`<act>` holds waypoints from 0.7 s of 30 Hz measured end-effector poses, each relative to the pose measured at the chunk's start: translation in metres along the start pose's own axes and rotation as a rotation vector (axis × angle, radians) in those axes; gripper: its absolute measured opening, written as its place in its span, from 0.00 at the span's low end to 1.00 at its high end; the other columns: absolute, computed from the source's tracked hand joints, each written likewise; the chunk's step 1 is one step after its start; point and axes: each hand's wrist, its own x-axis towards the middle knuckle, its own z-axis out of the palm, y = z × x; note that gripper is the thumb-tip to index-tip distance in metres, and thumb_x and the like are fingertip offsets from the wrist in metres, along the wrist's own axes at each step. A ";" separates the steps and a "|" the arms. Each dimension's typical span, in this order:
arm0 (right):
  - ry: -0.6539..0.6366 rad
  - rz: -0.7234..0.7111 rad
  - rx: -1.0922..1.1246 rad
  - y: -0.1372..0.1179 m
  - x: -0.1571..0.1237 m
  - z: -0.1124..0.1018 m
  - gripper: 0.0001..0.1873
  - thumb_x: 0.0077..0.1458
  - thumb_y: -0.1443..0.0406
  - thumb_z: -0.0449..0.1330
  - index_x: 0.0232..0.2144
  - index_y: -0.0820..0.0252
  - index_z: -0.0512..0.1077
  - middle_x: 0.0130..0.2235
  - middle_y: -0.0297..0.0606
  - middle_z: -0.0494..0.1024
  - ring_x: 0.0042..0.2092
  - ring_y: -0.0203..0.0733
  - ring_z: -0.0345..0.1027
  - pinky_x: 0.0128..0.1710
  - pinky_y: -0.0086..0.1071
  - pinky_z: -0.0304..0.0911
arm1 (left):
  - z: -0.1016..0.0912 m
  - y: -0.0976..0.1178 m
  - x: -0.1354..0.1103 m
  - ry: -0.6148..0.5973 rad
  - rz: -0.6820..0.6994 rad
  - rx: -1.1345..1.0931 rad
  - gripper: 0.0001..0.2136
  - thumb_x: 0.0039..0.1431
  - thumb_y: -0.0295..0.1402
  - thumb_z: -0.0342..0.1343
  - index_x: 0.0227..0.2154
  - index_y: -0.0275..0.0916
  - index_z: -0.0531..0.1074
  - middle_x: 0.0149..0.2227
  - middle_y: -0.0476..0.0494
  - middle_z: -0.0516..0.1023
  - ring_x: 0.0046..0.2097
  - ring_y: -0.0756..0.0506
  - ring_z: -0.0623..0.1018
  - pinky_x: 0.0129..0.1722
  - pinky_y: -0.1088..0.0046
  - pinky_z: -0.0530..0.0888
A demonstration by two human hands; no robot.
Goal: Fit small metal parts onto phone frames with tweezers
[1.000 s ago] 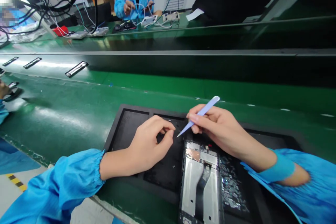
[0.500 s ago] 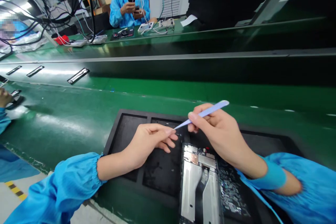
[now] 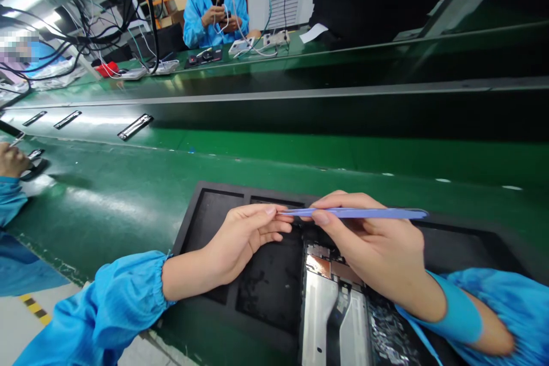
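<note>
Right hand (image 3: 377, 246) pinching tweezers (image 3: 355, 213) level over black tray (image 3: 193, 211); left hand (image 3: 244, 234) loosely open, fingertips meeting tweezer tip. Tray sitting on green bench (image 3: 128, 183); beyond, cables (image 3: 107, 17), seated person (image 3: 217, 3).

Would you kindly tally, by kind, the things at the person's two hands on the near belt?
Hands: 2, left hand and right hand
Tweezers: 1
Phone frame: 1
Black tray: 1
Total: 5
</note>
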 end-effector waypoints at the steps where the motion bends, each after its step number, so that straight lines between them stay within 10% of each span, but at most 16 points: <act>1: -0.002 0.011 -0.010 0.000 0.000 0.000 0.05 0.65 0.62 0.61 0.34 0.53 0.74 0.37 0.39 0.80 0.35 0.47 0.75 0.40 0.40 0.71 | 0.000 -0.001 0.000 -0.002 0.002 0.003 0.15 0.56 0.40 0.71 0.40 0.34 0.81 0.39 0.40 0.81 0.39 0.51 0.79 0.41 0.80 0.75; 13: -0.148 0.459 0.468 0.005 0.025 -0.011 0.23 0.58 0.44 0.65 0.31 0.57 0.72 0.28 0.37 0.78 0.33 0.45 0.77 0.37 0.35 0.74 | 0.002 -0.001 -0.001 0.041 0.025 0.185 0.12 0.61 0.40 0.64 0.36 0.34 0.78 0.36 0.42 0.79 0.34 0.52 0.75 0.37 0.78 0.71; 21: -0.533 0.707 0.399 0.035 0.031 -0.020 0.34 0.55 0.37 0.61 0.17 0.58 0.65 0.24 0.44 0.78 0.27 0.43 0.75 0.28 0.32 0.71 | 0.001 -0.007 -0.020 -0.270 0.667 1.607 0.15 0.69 0.38 0.55 0.53 0.35 0.72 0.52 0.33 0.70 0.52 0.36 0.70 0.51 0.54 0.68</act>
